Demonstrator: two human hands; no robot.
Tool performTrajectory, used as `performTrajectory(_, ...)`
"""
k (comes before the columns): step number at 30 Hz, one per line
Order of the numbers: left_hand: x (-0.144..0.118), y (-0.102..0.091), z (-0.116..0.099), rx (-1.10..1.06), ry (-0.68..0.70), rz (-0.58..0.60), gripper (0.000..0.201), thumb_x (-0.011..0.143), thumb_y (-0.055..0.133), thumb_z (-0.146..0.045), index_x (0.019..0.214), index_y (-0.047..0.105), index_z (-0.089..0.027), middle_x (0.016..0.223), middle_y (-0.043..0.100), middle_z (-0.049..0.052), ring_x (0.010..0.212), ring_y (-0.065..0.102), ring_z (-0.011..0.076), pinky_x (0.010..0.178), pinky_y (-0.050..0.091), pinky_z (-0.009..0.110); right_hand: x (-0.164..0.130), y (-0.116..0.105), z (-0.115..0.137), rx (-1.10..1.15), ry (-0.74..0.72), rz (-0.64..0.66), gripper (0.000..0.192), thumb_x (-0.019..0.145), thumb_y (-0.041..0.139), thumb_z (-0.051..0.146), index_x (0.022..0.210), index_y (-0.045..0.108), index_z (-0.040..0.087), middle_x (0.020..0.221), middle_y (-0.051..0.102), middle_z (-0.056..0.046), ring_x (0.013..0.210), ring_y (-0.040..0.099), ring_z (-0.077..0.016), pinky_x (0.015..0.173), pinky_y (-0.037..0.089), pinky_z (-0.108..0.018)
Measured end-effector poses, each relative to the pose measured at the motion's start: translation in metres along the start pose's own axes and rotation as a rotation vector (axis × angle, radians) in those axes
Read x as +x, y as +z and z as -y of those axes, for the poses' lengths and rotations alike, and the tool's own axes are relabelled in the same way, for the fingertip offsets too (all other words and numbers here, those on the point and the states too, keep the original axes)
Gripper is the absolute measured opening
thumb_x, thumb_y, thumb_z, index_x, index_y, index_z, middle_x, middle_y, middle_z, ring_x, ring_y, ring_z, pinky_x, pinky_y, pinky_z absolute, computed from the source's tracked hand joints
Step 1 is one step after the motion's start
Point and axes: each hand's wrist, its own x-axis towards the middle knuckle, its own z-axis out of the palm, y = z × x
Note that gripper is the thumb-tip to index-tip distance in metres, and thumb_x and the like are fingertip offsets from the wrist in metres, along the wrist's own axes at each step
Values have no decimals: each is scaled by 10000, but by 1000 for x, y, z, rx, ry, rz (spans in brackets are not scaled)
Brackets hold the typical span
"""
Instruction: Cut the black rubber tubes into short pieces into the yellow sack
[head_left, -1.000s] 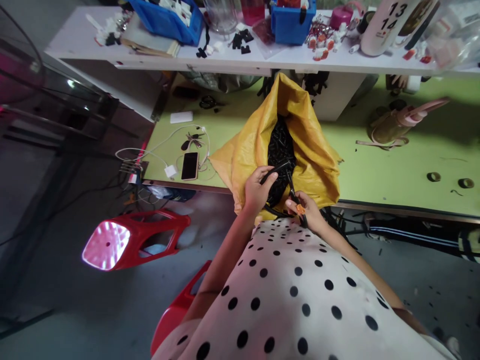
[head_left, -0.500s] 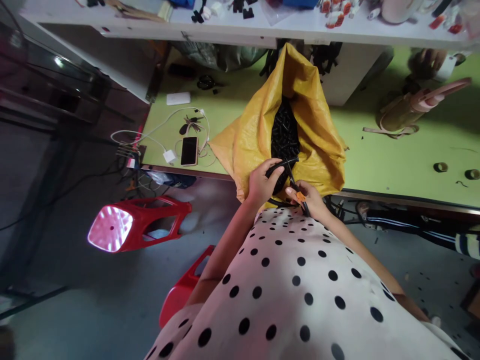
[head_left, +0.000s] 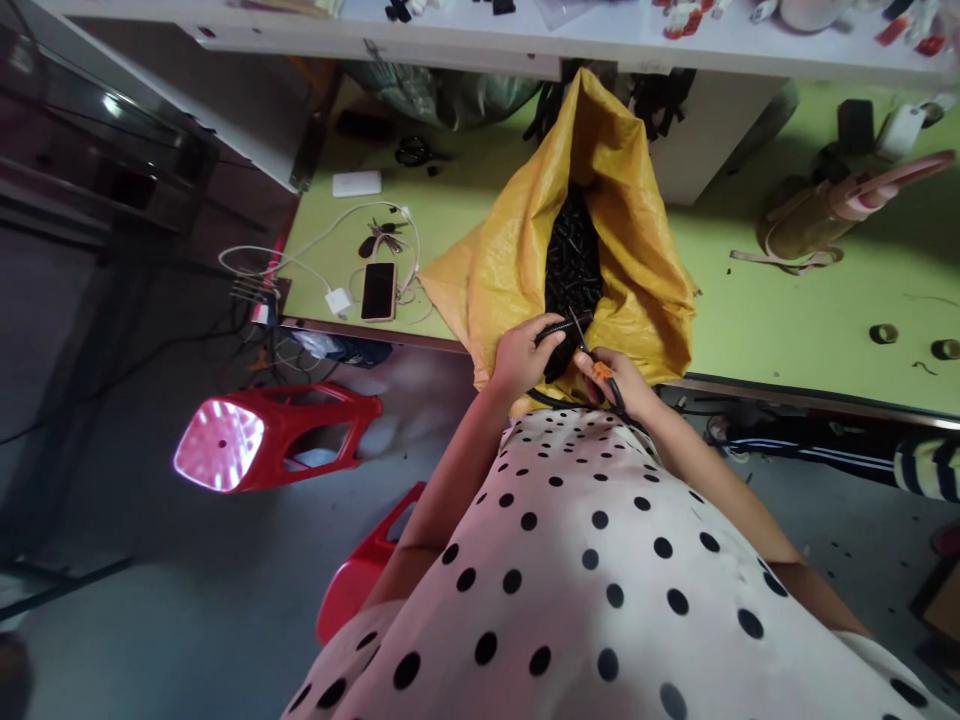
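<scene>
"Where is the camera set?"

"Worn on the person's head, it faces forward and steeply down, over a polka-dot garment (head_left: 570, 570) toward the left hand (head_left: 523, 357) and right hand (head_left: 619, 382) near mid-frame."

"How near does it look?"

"The garment looms closest across the lower foreground; the hands lie beyond it, at a yellow sack (head_left: 510, 270). The wide view spans a green tabletop (head_left: 817, 330), a white shelf (head_left: 435, 38) cropped by the top edge, and floor (head_left: 195, 590) with a red stool (head_left: 223, 447) at left."
</scene>
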Motion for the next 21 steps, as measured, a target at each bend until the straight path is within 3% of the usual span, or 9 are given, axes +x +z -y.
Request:
performTrajectory(7, 8, 3, 5, -82, -91, -139, 133, 847, 777, -162, 947, 819, -239, 990, 835, 36, 956, 763, 214, 956, 583, 336, 18, 13, -12, -3, -74, -182, 793, 652, 759, 972, 603, 428, 253, 514, 441, 24, 534, 406, -134, 517, 301, -304)
performTrajectory(10, 7, 6, -1, -164, -115, -173, 124, 844, 787, -139, 938, 798, -220, 965, 817, 37, 952, 759, 191, 940, 576, 301, 18, 17, -17, 57, -78, -190, 783, 638, 812, 925, 620, 399, 260, 527, 400, 45, 532, 384, -124, 516, 299, -303)
performTrajectory(13, 8, 10, -11, -368, -176, -250, 113, 862, 820, -172, 940, 744, -199, 882, 762, 21, 764, 702, 124, 741, 549, 223, 13, 26, -22, 234, -84, -115, 688, 668, 868, 831, 772, 509, 253, 627, 557, 31, 578, 522, -151, 560, 421, -307)
performTrajectory(16, 16, 13, -23, -604, -261, -378, 242, 891, 856, -315, 995, 663, -213, 781, 649, -39, 508, 491, 52, 480, 376, 187, 10, 36, -26, 318, -86, -85, 700, 575, 972, 710, 912, 573, 244, 877, 735, -31, 751, 656, -185, 711, 539, -334)
performTrajectory(18, 25, 13, -33, -713, -268, -486, 320, 899, 862, -391, 1014, 611, -229, 741, 564, -71, 460, 420, 39, 430, 321, 192, 11, 40, -28, 329, -61, -105, 698, 549, 987, 666, 909, 562, 245, 896, 753, -40, 767, 664, -192, 734, 549, -344)
performTrajectory(21, 39, 12, -50, -791, -208, -571, 363, 913, 852, -447, 1012, 567, -245, 735, 524, -72, 473, 446, 41, 436, 351, 193, 15, 38, -28, 360, -63, -190, 655, 601, 947, 665, 918, 546, 256, 835, 735, -26, 730, 650, -197, 723, 550, -356)
